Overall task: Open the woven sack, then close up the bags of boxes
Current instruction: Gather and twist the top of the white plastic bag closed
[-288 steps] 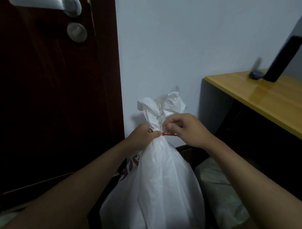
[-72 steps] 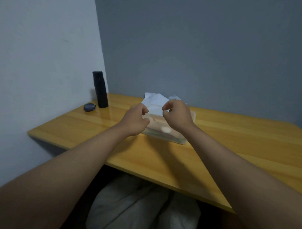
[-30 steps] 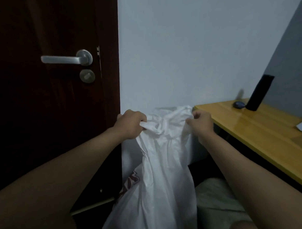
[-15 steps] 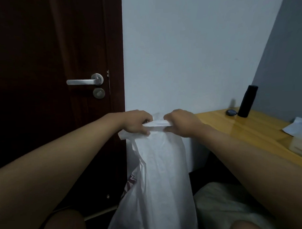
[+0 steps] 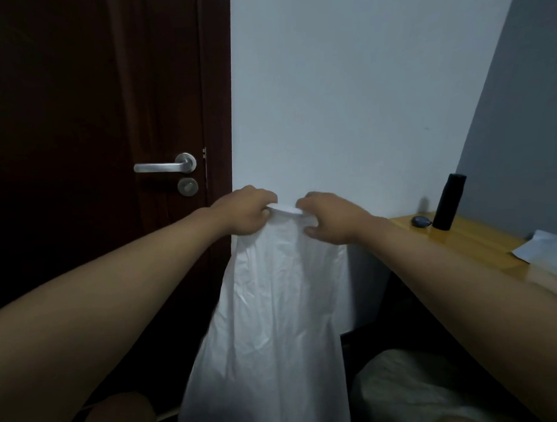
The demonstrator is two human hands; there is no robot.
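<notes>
A tall white plastic bag (image 5: pixel 274 305) hangs stretched upward in front of the white wall. My left hand (image 5: pixel 245 215) grips the top edge of the bag on its left side. My right hand (image 5: pixel 328 218) grips the same top edge on the right, thumb under the plastic. Both hands sit close together with a short strip of the bag's rim showing between them. The bag's contents are hidden. A second pale bag or sack (image 5: pixel 413 392) lies low on the floor at the right, under the desk.
A dark brown door (image 5: pixel 95 154) with a metal handle (image 5: pixel 165 166) stands at the left. A wooden desk (image 5: pixel 480 238) at the right holds a black bottle (image 5: pixel 449 201), a small dark object (image 5: pixel 421 220) and white tissue (image 5: pixel 543 249). My knee (image 5: pixel 117 415) shows at bottom left.
Both hands have raised the bag's top higher and pulled it straighter; half a second ago it was lower, and a second ago the rim was bunched and held wider apart.
</notes>
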